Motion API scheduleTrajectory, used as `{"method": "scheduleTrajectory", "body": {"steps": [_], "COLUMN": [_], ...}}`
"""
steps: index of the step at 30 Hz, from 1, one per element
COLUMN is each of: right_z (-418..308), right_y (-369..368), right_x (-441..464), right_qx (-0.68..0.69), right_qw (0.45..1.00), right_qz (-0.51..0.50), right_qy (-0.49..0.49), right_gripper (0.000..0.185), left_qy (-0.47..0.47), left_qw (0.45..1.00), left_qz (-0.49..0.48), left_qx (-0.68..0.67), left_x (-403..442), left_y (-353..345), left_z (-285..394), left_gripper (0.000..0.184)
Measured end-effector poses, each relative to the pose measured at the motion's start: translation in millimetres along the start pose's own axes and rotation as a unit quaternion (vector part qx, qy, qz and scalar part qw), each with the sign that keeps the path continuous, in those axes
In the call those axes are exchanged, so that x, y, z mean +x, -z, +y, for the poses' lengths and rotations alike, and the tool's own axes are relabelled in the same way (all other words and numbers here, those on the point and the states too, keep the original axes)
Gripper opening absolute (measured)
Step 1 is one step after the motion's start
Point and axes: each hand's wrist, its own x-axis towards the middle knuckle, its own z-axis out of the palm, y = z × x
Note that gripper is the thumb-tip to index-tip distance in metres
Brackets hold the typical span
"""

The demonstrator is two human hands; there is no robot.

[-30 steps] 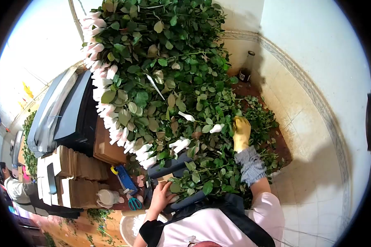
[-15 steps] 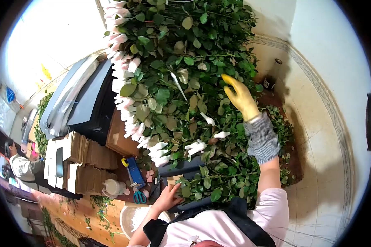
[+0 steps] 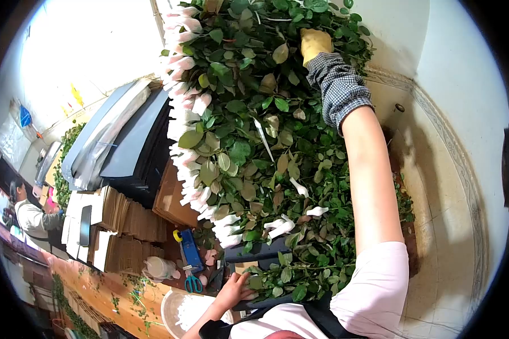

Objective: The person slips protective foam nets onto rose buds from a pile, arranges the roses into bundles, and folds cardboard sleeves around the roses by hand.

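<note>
A large pile of leafy stems [image 3: 254, 113], looking like roses, lies in front of me. Pale mesh sleeves [image 3: 184, 118] cover the heads along its left edge. At the far right of the pile, my right hand [image 3: 315, 45], in a yellow glove, is bent into a fist among the leaves; foliage hides its fingertips and whatever they grip. My left hand [image 3: 236, 291] is bare and low, its fingers apart beside a small cardboard piece [image 3: 246, 268] and the nearest leaves. Loose white sleeved buds [image 3: 280, 227] rest on the foliage.
Left of the pile stand stacked cardboard sheets [image 3: 116, 226] with a phone [image 3: 85, 225] on them, and dark boards [image 3: 133, 150]. A blue tape dispenser [image 3: 191, 251], teal scissors [image 3: 193, 283] and a white basket [image 3: 169, 311] lie nearer. Another person [image 3: 34, 217] works at far left. A tiled wall curves at right.
My right hand has reached farther away across the pile and its fingers have gone from spread to curled in the leaves. The left hand has stayed low near the cardboard piece.
</note>
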Motion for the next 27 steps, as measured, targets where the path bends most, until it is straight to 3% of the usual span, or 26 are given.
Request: {"method": "scheduleTrajectory", "body": {"steps": [2, 5, 6, 9, 13, 15, 17, 18, 19, 21, 22, 23, 25, 26, 27], "right_z": [1.9, 7.8, 2.8, 20.8, 29.8, 19.6, 32.7, 51.0, 56.7, 53.3, 42.0, 31.4, 15.6, 8.7, 8.4], "right_y": [1.3, -8.7, 31.8, 62.6, 44.3, 46.4, 26.6, 0.8, 10.0, 3.1, 13.1, 25.6, 49.4, 59.0, 57.3], "right_x": [-5.2, 16.9, -2.3, -12.9, -44.6, -96.5, -115.7, -117.9, -120.3, -125.1, -135.1, -137.4, -149.0, -154.6, -159.4], "right_qx": [-0.014, -0.053, -0.064, 0.001, -0.12, 0.003, 0.073, 0.105, 0.126, 0.117, 0.112, 0.046, 0.036, 0.034, 0.016], "right_qw": [0.998, 0.994, 0.993, 0.983, 0.937, 0.988, 0.997, 0.994, 0.987, 0.99, 0.994, 0.998, 0.999, 0.999, 0.994], "right_qz": [0.046, 0.099, 0.102, 0.184, 0.308, 0.111, -0.025, -0.013, -0.09, -0.074, -0.005, -0.049, -0.015, 0.012, 0.108], "right_qy": [0.034, 0.009, 0.001, -0.005, 0.114, 0.104, -0.009, -0.023, -0.036, -0.026, 0.004, -0.006, 0.005, -0.006, 0.03], "right_gripper": [0.024, 0.023, 0.022, 0.027, 0.028, 0.03, 0.035, 0.044, 0.05, 0.054, 0.054, 0.045, 0.046, 0.041, 0.038], "left_qy": [-0.005, -0.03, -0.043, -0.038, -0.041, -0.032, -0.035, -0.039, -0.042, -0.042, -0.034, -0.026, -0.031, -0.029, -0.028], "left_qw": [1.0, 0.999, 0.999, 0.999, 0.997, 0.998, 0.997, 0.997, 0.997, 0.997, 0.998, 0.998, 0.997, 0.997, 0.997], "left_qz": [0.005, 0.012, 0.013, 0.012, 0.045, 0.039, 0.047, 0.054, 0.058, 0.053, 0.052, 0.051, 0.051, 0.054, 0.058], "left_qx": [-0.015, -0.022, -0.011, -0.025, -0.037, -0.041, -0.051, -0.046, -0.036, -0.028, -0.033, -0.04, -0.04, -0.041, -0.041], "left_x": [1.8, 5.6, 5.5, 5.8, 7.1, 2.3, 2.2, 3.2, 1.1, -0.7, 0.0, 1.4, 0.8, 0.3, 1.7], "left_y": [1.8, 1.3, 1.1, 1.3, -1.1, -1.2, -1.6, -2.3, -1.7, -1.7, -3.6, -7.0, -12.8, -14.8, -14.7], "left_z": [1.9, -1.3, -3.3, -2.3, 0.0, -1.7, -1.8, -0.2, -1.6, -1.6, -3.2, -5.0, -10.6, -12.2, -12.4], "left_gripper": [0.067, 0.066, 0.065, 0.064, 0.062, 0.06, 0.062, 0.063, 0.063, 0.065, 0.065, 0.066, 0.067, 0.067, 0.067]}}
